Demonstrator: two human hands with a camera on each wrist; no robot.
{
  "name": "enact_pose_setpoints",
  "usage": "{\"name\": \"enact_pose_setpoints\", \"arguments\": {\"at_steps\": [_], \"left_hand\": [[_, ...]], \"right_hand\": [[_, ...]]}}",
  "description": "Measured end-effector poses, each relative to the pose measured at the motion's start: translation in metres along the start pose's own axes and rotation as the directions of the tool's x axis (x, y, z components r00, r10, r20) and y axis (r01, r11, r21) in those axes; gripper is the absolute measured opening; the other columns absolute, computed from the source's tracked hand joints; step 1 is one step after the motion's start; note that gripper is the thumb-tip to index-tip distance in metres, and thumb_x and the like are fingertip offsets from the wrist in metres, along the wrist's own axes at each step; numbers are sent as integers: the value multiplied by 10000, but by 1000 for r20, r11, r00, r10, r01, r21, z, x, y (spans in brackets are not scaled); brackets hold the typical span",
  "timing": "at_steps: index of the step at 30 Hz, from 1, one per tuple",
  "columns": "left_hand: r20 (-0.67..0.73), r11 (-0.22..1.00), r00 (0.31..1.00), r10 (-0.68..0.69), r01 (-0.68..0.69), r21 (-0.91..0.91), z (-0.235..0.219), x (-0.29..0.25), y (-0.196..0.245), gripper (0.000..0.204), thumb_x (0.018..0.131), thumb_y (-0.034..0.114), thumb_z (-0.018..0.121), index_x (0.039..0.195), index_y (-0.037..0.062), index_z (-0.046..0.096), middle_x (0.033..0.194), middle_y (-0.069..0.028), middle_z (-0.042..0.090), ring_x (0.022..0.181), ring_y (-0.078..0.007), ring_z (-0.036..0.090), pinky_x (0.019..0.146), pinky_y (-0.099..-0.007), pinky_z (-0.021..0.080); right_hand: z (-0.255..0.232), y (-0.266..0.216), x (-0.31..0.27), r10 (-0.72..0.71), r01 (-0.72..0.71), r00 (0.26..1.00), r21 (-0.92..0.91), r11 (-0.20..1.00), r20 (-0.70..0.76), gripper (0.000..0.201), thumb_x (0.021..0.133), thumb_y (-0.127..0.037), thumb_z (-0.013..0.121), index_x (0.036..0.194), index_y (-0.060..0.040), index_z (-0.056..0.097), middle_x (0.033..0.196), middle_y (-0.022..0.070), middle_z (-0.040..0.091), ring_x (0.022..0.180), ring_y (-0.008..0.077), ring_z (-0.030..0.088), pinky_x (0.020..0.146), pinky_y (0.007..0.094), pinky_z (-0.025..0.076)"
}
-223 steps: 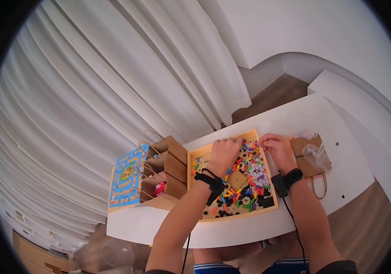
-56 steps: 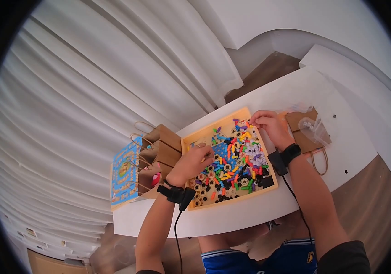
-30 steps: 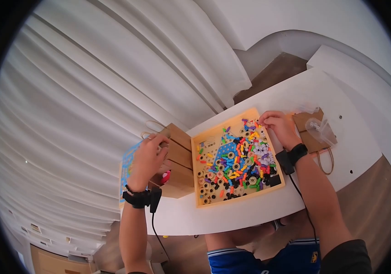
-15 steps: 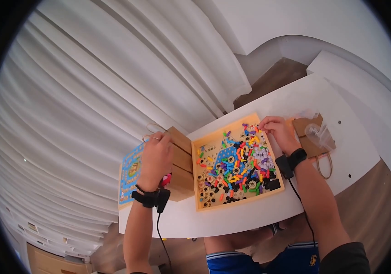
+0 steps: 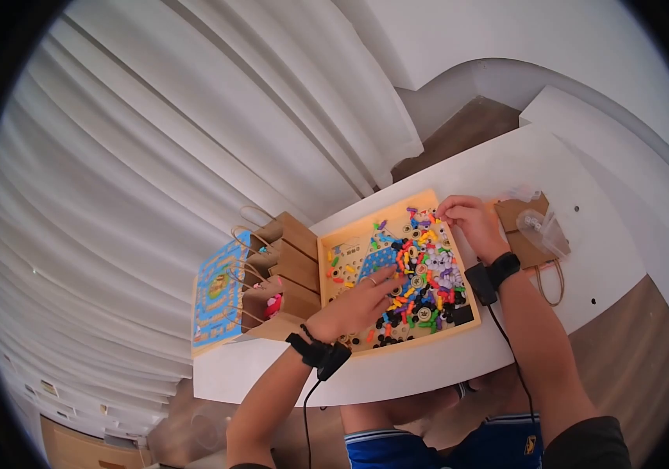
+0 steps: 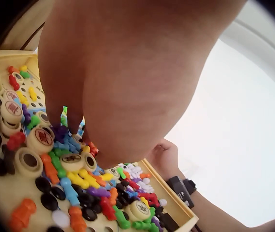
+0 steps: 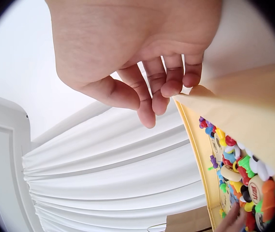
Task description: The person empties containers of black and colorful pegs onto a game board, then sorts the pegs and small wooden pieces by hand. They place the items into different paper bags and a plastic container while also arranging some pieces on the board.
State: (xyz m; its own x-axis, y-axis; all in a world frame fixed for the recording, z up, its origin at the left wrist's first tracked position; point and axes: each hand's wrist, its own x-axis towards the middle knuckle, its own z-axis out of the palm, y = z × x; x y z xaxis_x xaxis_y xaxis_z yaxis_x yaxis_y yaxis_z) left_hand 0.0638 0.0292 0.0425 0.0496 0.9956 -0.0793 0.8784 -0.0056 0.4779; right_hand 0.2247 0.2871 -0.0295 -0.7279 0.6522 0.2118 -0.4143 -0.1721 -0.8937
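The head camera looks forward and down from well above, with the tray (image 5: 373, 218) near mid-frame and the curtain (image 5: 194, 156) at left. The left wrist camera hangs close behind the left hand (image 6: 123, 92), facing across the tray at lower left. The right wrist camera, equally near, faces past the right hand (image 7: 142, 46) toward the curtain. All three share the tray.

A white table (image 5: 260, 371) with a curved front edge carries a shallow tray (image 5: 373, 219) at its middle. Paper bags (image 5: 301, 270) stand at the left edge beside a blue panel (image 5: 216, 295); a flattened bag (image 5: 514, 244) lies toward the right edge.
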Motion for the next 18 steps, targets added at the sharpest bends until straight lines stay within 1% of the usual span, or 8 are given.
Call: {"name": "enact_pose_setpoints", "arguments": {"at_steps": [2,4,7,9,10,13,14,18], "left_hand": [[129,1000,991,24,-23,-14,-1,-6,11,501,1008,29,510,1505,89,506,1598,-245,418,1463,-413,424,1194,-449,369],[142,996,989,39,-27,-88,-2,-8,14,501,1006,23,513,1500,106,520,1602,-241,414,1468,-405,425,1192,-454,369],[16,997,1000,18,-17,-75,-15,-17,22,458,997,1,517,1442,90,576,1560,-237,474,1435,-412,462,1168,-463,389],[-199,991,979,-50,24,-133,-29,-22,24,360,984,-31,535,1318,44,647,1397,-203,613,1325,-357,579,1082,-421,463],[-195,990,980,-46,19,-137,-32,-26,17,360,984,-31,535,1318,44,647,1397,-203,613,1325,-357,579,1082,-421,463],[-442,969,883,-160,54,-243,-22,-41,-14,190,994,-52,545,1136,-21,668,1123,-91,680,1049,-159,663,923,-297,514],[-443,967,881,-164,54,-251,-18,-44,-23,190,994,-52,545,1136,-21,668,1123,-91,680,1049,-159,663,923,-297,514],[-483,855,812,-326,35,-518,-8,-46,-37,121,1044,9,545,1057,-17,662,1002,-48,673,870,-112,599,808,-261,487]], "right_hand": [[2,-1,-1,12,-12,1000,-5,1000,-15,203,897,-101,556,839,-13,729,810,-1,659,766,67,533,734,223,425],[-2,-1,0,25,-25,1000,-13,1000,0,188,900,-82,550,867,-3,718,844,16,660,797,84,543,766,232,435],[-4,1,0,31,-31,999,-10,999,21,171,897,-57,549,899,5,708,883,30,665,830,99,552,799,243,446],[-3,-1,1,24,-24,1000,-1,1000,17,165,891,-51,554,902,2,710,887,28,669,833,96,551,802,244,447],[-1,-2,0,39,-39,999,-41,998,1,152,874,-44,572,912,-3,714,868,13,641,827,93,538,794,238,435],[5,-10,-4,5,-4,1000,-218,976,2,172,828,-13,612,963,-17,718,833,-21,555,806,84,500,770,230,408],[7,-11,-4,-46,54,998,-344,938,32,223,800,10,633,1003,-25,719,817,-42,498,791,79,475,752,228,393],[5,-6,-1,9,13,998,-368,930,59,348,750,54,655,1083,-35,706,815,-65,400,778,70,429,727,228,366]]}}
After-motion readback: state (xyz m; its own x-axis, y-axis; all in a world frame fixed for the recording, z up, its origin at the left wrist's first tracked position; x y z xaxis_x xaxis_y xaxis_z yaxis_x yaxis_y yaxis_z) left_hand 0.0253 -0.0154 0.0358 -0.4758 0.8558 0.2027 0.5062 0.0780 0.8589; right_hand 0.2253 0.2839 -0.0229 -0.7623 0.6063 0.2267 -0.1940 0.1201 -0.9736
